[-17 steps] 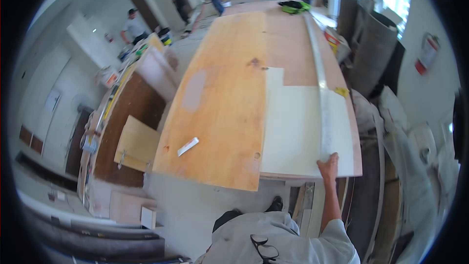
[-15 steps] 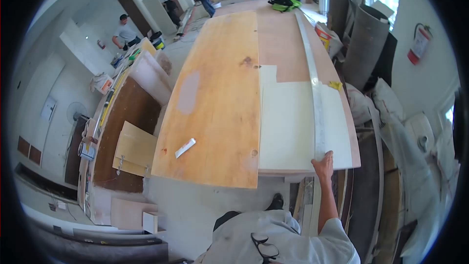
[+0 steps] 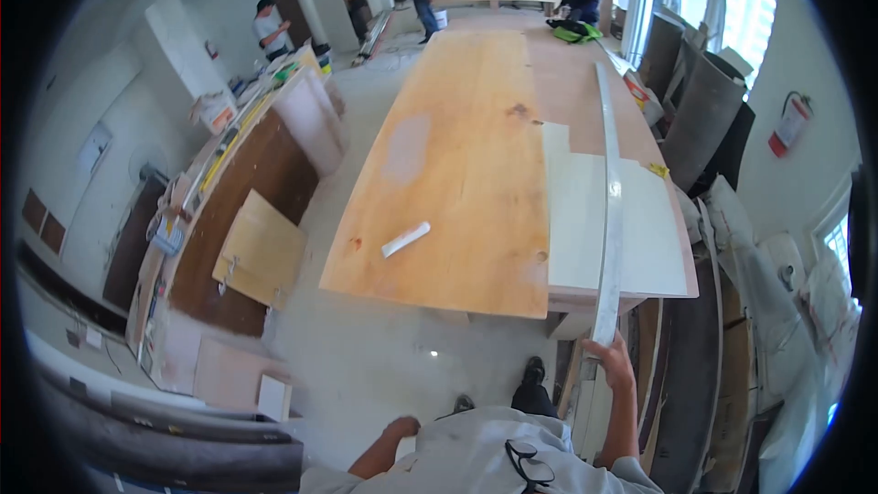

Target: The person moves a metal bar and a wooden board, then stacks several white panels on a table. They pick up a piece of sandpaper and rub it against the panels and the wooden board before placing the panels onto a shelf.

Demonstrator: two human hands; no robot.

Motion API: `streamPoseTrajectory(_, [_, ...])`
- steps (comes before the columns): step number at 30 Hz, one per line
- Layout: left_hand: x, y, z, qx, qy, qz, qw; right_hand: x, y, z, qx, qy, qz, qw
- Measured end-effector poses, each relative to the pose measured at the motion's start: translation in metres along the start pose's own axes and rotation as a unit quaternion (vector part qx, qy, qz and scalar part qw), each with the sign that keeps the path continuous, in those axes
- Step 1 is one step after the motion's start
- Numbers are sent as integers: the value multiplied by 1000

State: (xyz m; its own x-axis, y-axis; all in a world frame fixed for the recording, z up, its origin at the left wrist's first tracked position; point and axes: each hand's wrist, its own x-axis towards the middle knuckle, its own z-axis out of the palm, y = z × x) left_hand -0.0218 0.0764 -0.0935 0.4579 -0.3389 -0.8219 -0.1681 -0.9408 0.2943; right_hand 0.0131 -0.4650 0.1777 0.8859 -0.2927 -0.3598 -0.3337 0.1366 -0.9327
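My right hand (image 3: 616,361) grips the near end of a long aluminium straightedge bar (image 3: 610,192), fingers wrapped about it. The bar stretches away over white sheets (image 3: 640,220) and a pinkish board, its near end sticking out past the board's front edge. To its left lies a large yellowish plywood sheet (image 3: 457,165). On the plywood rests a small white strip or tube (image 3: 406,240). My left hand (image 3: 401,427) hangs low by my body, touching nothing I can see; its fingers are hidden.
Rolled grey sheets (image 3: 704,119), plastic-wrapped bags (image 3: 732,210) and long boards (image 3: 690,375) line the right side. A cluttered counter (image 3: 256,137) runs along the left, a hinged panel (image 3: 261,252) leaning there. Several people stand or sit farther back. A green-black bag (image 3: 574,32) lies at the far end.
The bar has slid toward me, so its near end now passes the board's front edge. My left hand has come into view at the bottom. The camera view has shifted.
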Motion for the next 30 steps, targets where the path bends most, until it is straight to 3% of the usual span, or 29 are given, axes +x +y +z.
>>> streamPoseTrajectory(1, [15, -3, -4, 7, 20, 24, 999, -17, 4, 14, 9, -3, 1, 1000])
streamPoseTrajectory(3, [32, 11, -28, -2, 77, 151, 986, -47, 11, 56, 34, 21, 52, 998])
streamPoseTrajectory(4, [19, 41, -55, -128, 119, 160, 971, -54, 15, 76, 47, 35, 70, 996])
streamPoseTrajectory(5, [5, 76, -85, -292, -17, 60, 954, -60, 28, 89, 47, -5, 71, 996])
streamPoseTrajectory(7, [-27, 133, -118, -492, -28, 151, 857, -72, 51, 115, 33, -80, 80, 993])
streamPoseTrajectory(9, [-48, 175, -139, -626, -114, 190, 748, -87, 62, 140, -1, -143, 92, 985])
streamPoseTrajectory(12, [-85, 212, -156, -718, -200, 266, 611, -111, 44, 163, -75, -216, 78, 970])
streamPoseTrajectory(13, [-108, 222, -167, -731, -184, 269, 599, -112, 35, 165, -102, -244, 69, 962])
streamPoseTrajectory(16, [-132, 218, -166, -608, -21, 241, 756, -103, 39, 154, -163, -372, 59, 912])
streamPoseTrajectory(20, [-155, 239, -170, -496, 173, 179, 832, -76, 35, 127, -209, -488, -10, 847])
streamPoseTrajectory(21, [-161, 243, -174, -446, 195, 140, 862, -65, 37, 118, -213, -473, 35, 854])
streamPoseTrajectory(24, [-175, 273, -173, -307, 346, 81, 883, -22, 55, 81, -14, -410, 94, 907])
streamPoseTrajectory(27, [-199, 307, -173, -245, 410, 59, 877, 19, 59, 63, 196, -262, 112, 938])
streamPoseTrajectory(30, [-219, 341, -174, -213, 403, 19, 890, 65, 64, 56, 324, -192, 90, 922])
